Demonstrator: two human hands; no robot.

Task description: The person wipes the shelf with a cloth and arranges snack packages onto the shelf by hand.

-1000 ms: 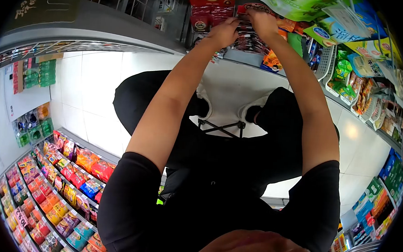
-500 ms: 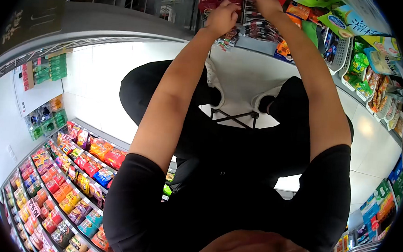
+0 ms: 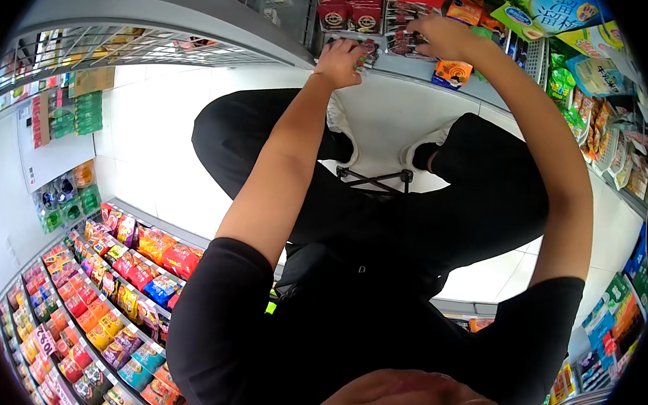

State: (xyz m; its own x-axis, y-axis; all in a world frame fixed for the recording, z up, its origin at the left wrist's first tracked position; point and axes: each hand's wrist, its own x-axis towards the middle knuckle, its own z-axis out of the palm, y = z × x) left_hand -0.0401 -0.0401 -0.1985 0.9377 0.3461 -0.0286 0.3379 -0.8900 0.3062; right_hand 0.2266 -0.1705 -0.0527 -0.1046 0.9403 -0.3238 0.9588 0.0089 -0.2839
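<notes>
Your left hand (image 3: 340,62) is resting, fingers spread, on a clear packet (image 3: 368,55) at the shelf's front edge. Your right hand (image 3: 439,37) is curling over the dark red packets (image 3: 406,31); you're hiding whether it's gripping 1.

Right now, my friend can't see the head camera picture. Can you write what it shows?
A person in black reaches left hand and right hand among small packets on a shop shelf. Colourful bags line a rack at lower left.

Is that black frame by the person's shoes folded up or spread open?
Spread open: the black frame's crossed bars reach wide between the white shoes.
</notes>
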